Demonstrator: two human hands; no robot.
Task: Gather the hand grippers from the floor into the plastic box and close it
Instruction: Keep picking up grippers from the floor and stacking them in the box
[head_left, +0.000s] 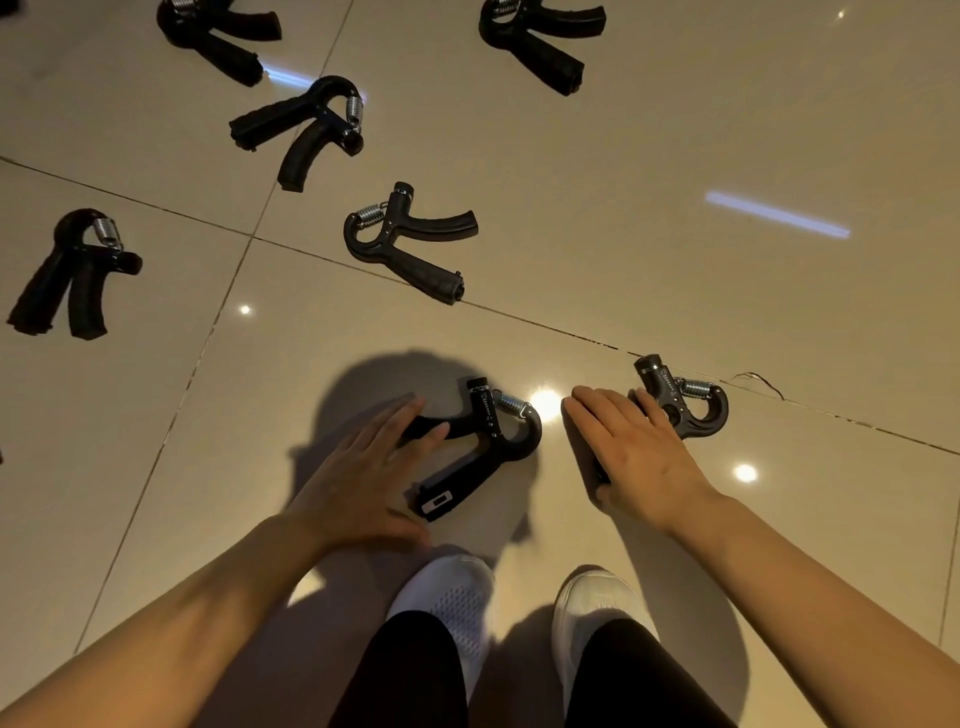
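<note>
My two white shoes (519, 613) are the nearest things, side by side on the beige tiled floor (675, 249), with my dark trouser legs (410, 670) above them at the bottom edge.

Just in front of the shoes my left hand (363, 467) lies over one hand gripper (483, 447). The fingers are almost straight and rest on its upper handle; they do not curl around it. The lower handle, with a small light label at its end, points toward my shoe, and the spring and hook end point to the right.

My right hand (634, 457) lies flat over the handles of a second hand gripper (680, 400). Its fingers are straight and together, touching the black body; only the head with the spring and the knob is visible beyond the fingertips. Whether the thumb catches the handle from below, I cannot tell.

More grippers are on the floor farther away: a middle one (405, 244) just beyond my left hand, near a tile joint; another gripper (306, 124) behind it; a left one (72, 275) well apart at the left side; and two far ones, a top-left gripper (218, 36) and a top-right gripper (540, 36), cut by the upper edge.

All of these grippers lie directly on the tiles.
</note>
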